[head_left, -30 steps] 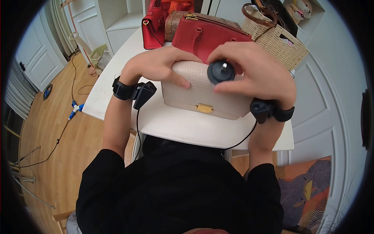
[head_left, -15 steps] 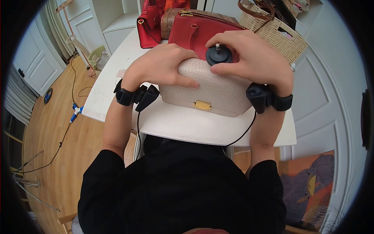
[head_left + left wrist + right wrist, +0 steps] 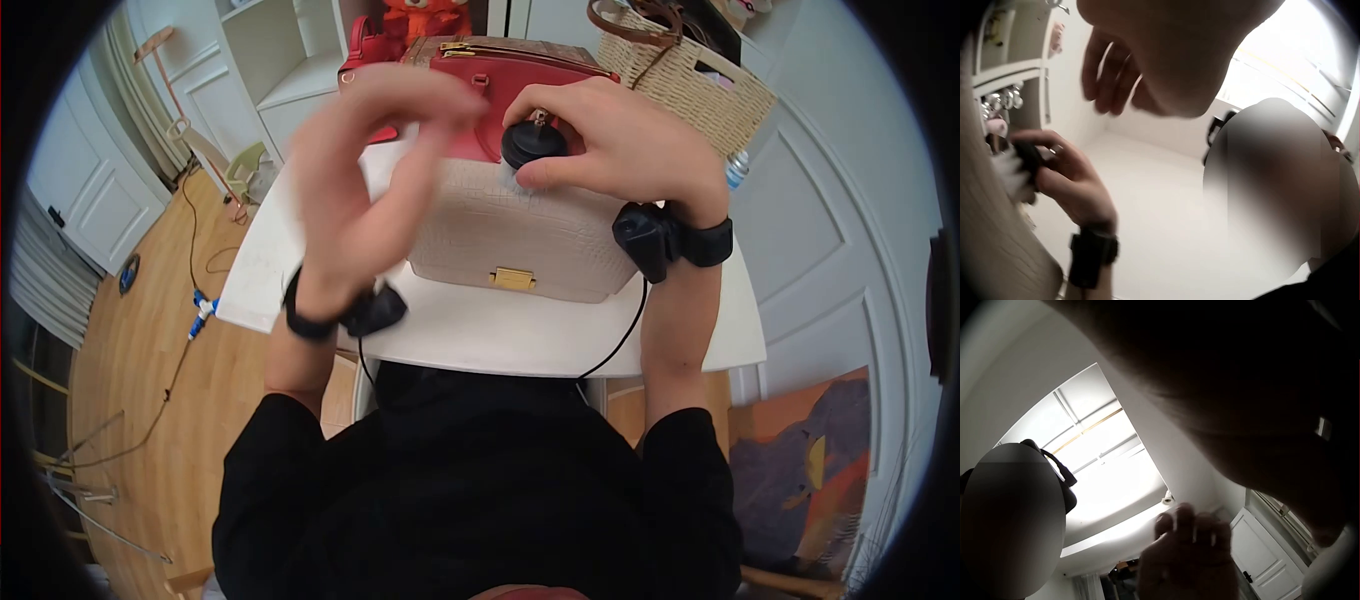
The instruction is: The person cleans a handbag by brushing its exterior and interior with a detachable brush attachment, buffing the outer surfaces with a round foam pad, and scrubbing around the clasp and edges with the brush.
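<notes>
A cream crocodile-textured handbag [image 3: 520, 235] with a gold clasp stands on the white table [image 3: 480, 345]. My right hand [image 3: 625, 135] grips a small round brush [image 3: 533, 143] by its black knob, fingers and thumb around it. The brush's pale bristles [image 3: 1013, 178] show in the left wrist view and meet the bag's top edge in the head view. My left hand [image 3: 365, 180], blurred by motion, is raised at the bag's left with nothing in it, its fingers loosely bent and the thumb apart.
Behind the bag stand a red handbag [image 3: 510, 85], a smaller red bag [image 3: 370, 50] and an orange plush toy [image 3: 425, 18]. A woven basket [image 3: 690, 85] is at the back right, beside a small bottle [image 3: 738, 170]. Thin cables [image 3: 625, 335] hang from both wrist cameras.
My left hand has let go of the bag's upper left side and risen away to the left. The right hand and brush have moved left along the bag's top edge.
</notes>
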Motion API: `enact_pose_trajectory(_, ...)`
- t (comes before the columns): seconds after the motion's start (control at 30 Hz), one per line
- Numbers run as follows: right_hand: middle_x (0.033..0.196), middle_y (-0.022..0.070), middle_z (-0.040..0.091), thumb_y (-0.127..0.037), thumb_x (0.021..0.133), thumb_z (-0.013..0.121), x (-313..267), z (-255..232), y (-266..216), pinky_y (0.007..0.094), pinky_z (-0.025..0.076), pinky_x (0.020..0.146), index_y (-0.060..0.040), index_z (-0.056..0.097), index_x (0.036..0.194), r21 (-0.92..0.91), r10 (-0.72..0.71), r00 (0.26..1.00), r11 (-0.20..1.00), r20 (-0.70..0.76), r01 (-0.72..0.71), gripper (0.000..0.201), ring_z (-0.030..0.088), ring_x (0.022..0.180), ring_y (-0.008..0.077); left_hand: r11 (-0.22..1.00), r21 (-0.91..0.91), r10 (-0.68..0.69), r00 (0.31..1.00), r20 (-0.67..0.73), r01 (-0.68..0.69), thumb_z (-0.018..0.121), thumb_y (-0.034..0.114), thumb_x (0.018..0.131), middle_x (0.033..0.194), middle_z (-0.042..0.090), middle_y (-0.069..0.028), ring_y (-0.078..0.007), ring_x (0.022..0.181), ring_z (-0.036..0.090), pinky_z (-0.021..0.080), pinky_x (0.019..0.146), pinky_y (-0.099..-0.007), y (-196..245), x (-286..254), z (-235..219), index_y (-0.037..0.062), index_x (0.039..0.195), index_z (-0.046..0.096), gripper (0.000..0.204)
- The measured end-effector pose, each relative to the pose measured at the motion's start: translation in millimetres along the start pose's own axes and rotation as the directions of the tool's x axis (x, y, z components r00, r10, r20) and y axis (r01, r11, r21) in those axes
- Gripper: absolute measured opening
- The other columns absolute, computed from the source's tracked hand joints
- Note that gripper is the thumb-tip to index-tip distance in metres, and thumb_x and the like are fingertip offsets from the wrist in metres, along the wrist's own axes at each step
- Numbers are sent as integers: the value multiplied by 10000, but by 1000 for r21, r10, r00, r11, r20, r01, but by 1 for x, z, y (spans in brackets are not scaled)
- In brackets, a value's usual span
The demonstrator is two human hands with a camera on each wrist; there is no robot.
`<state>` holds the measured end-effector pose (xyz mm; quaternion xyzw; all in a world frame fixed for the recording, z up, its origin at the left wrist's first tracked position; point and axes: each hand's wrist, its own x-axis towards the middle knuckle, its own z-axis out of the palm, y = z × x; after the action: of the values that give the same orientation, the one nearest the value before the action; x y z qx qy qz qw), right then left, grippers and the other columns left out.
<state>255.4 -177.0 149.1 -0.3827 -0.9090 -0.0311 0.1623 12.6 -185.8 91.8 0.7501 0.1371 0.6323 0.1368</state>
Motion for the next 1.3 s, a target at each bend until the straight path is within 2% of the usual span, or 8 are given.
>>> enact_pose_trajectory(0.07, 977, 144, 692, -354, 869, 765, 3, 1, 0, 409, 525, 857, -58, 656, 1184, 22, 41, 999, 999, 21, -42, 446, 655, 924, 319, 997, 12, 83, 976, -203, -82, 584, -40, 937, 1053, 692, -33, -166, 949, 675, 536, 862, -284, 50, -30, 2, 41, 952, 705, 146)
enact_pose_trajectory(0.13, 985, 148, 691, -362, 873, 762, 2, -1, 1, 408, 525, 858, -55, 655, 1186, 34, 63, 996, 997, 67, -66, 452, 653, 926, 320, 477, -326, 534, 564, -630, -816, 594, 140, 959, 947, 588, 145, -14, 792, 585, 416, 591, -163, 77, -43, 10, 201, 830, 674, 164)
enact_pose_trajectory(0.23, 993, 144, 690, -374, 868, 763, 4, -1, -1, 404, 526, 858, -54, 656, 1188, -1, 83, 993, 997, 83, -83, 465, 654, 930, 319, 321, -481, 728, 538, -426, -816, 589, 85, 1003, 1366, 613, -20, -183, 1204, 620, 636, 834, -361, 101, -39, 3, 108, 1317, 637, 319)
enact_pose_trajectory(0.33, 1006, 147, 691, -375, 868, 765, 4, -2, -1, 404, 528, 867, -55, 657, 1186, 53, 30, 997, 998, 69, -34, 464, 655, 941, 319, 488, -559, 610, 720, -331, -671, 657, -41, 888, 1182, 648, -19, -174, 959, 660, 610, 670, -347, 109, -57, 3, 50, 1152, 677, 280)
enact_pose_trajectory(0.9, 1030, 143, 692, -369, 873, 761, 3, -3, -5, 417, 508, 924, -79, 641, 1203, 35, 100, 989, 994, 108, -104, 455, 647, 1021, 326, 439, -92, 872, 449, -195, -894, 639, 164, 918, 889, 585, 118, -40, 729, 588, 442, 617, -181, 67, -39, 0, 194, 789, 666, 135)
enact_pose_trajectory(0.97, 1030, 142, 691, -360, 872, 762, 2, -5, -6, 418, 506, 921, -84, 640, 1203, 36, 100, 988, 994, 116, -105, 448, 646, 1019, 330, 800, 181, 469, 784, 407, -573, 676, -8, 649, 720, 633, -7, -198, 625, 630, 481, 513, -306, 83, -31, -34, 99, 782, 704, 172)
enact_pose_trajectory(1.03, 1030, 142, 690, -350, 872, 763, 2, -3, -4, 420, 503, 917, -88, 639, 1203, 35, 96, 988, 994, 121, -101, 440, 644, 1016, 334, 860, 267, 382, 896, 227, -434, 649, -7, 681, 731, 644, -77, -260, 654, 646, 519, 570, -352, 34, 0, -11, 78, 833, 721, 188)
enact_pose_trajectory(1.3, 957, 146, 697, -321, 834, 744, -3, 3, -9, 422, 537, 837, -57, 679, 1106, 2, -77, 996, 997, -39, 78, 385, 666, 928, 341, 959, 282, -213, 701, 681, 18, 583, 158, 903, 858, 649, -214, -352, 807, 649, 509, 743, -383, -70, 11, -3, -76, 1099, 662, 315)
